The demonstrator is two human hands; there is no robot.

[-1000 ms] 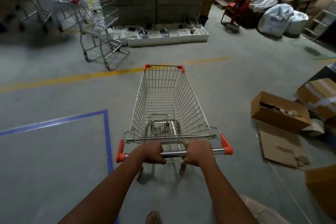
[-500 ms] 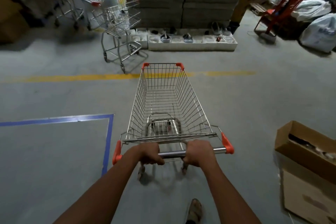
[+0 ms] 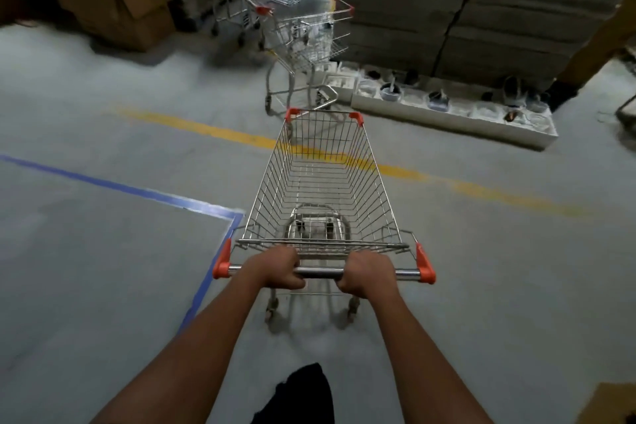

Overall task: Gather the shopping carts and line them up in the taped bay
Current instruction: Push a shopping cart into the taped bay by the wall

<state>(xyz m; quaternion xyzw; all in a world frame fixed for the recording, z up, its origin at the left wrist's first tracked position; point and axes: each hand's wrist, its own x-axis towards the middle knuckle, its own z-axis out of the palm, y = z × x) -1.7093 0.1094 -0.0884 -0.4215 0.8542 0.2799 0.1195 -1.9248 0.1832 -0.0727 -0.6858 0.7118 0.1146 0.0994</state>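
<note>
An empty wire shopping cart point(image 3: 323, 182) with orange corner caps stands in front of me, its nose over the yellow floor line point(image 3: 481, 188). My left hand point(image 3: 275, 267) and my right hand point(image 3: 366, 274) both grip its chrome handle bar. The blue tape bay point(image 3: 192, 203) lies to the cart's left, its corner just beside the cart's rear left. A two-tier cart point(image 3: 309, 45) stands just beyond the pushed cart's nose. More carts point(image 3: 254, 3) stand farther back, blurred.
Stacked grey blocks point(image 3: 481, 10) rise at the back right, with a low white tray of small items point(image 3: 454, 110) at their foot. Open cardboard boxes point(image 3: 113, 7) sit at the back left. A box corner point(image 3: 605, 403) shows at the bottom right.
The view has swung left and I have stepped forward with the cart. The two-tier cart now sits straight ahead and closer. The cardboard boxes on the right have left the view.
</note>
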